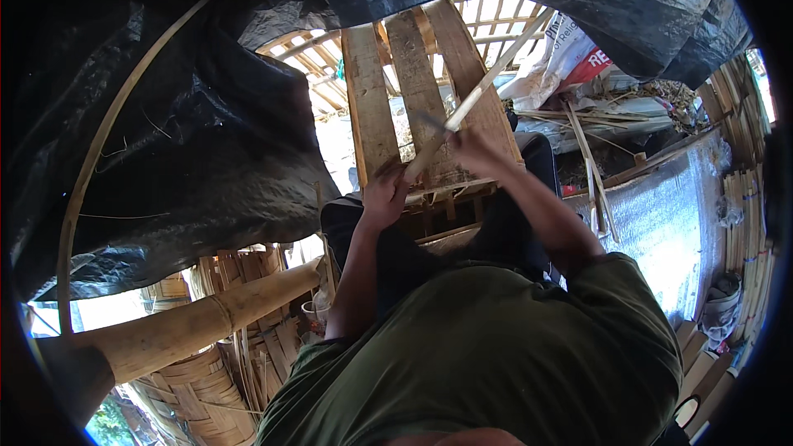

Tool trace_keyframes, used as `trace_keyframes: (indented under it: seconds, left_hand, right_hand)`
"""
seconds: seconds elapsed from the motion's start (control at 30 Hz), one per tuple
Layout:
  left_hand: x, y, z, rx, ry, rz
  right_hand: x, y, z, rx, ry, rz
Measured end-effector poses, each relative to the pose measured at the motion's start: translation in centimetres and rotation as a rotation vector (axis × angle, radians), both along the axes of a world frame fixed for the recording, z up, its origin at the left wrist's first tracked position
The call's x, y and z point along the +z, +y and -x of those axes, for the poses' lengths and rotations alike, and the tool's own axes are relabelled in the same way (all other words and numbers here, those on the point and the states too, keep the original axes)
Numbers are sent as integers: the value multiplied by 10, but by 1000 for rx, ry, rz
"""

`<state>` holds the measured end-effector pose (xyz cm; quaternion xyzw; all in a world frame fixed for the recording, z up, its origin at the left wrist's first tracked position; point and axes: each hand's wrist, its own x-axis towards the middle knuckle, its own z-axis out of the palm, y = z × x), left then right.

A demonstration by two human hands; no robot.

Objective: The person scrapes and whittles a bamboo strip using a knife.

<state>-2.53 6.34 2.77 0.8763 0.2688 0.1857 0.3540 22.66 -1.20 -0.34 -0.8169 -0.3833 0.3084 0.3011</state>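
A long pale bamboo strip (500, 70) slants up and to the right across a slatted wooden bench (369, 107) in front of me. My left hand (386, 195) is closed around the strip's lower end, near the bench's front edge. Farther up the strip, my right hand (477, 154) is closed on a knife whose grey blade (428, 120) points to the upper left and lies across the strip. The knife's handle is hidden in the fist. I cannot tell how deep the edge meets the bamboo.
Black plastic sheeting (190, 140) hangs at the left and overhead. A thick bamboo pole (223, 314) juts in from the lower left, above a woven basket (202, 388). At the right are a white and red sack (557, 54), loose sticks (588, 161) and stacked bamboo strips (743, 215).
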Motion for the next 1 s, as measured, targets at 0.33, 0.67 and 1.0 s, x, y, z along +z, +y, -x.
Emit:
trace_keyframes:
  seconds: [0.33,0.67,1.0]
  left_hand:
    - [-12,2,8,28,67,33]
    - [-5,4,-4,-10,-1,-3]
    - [-7,3,0,-36,-51,-46]
  right_hand:
    - [50,-2,-16,6,-48,100]
    - [26,-16,31,10,-30,-35]
    - [24,-19,42,140,-147,-99]
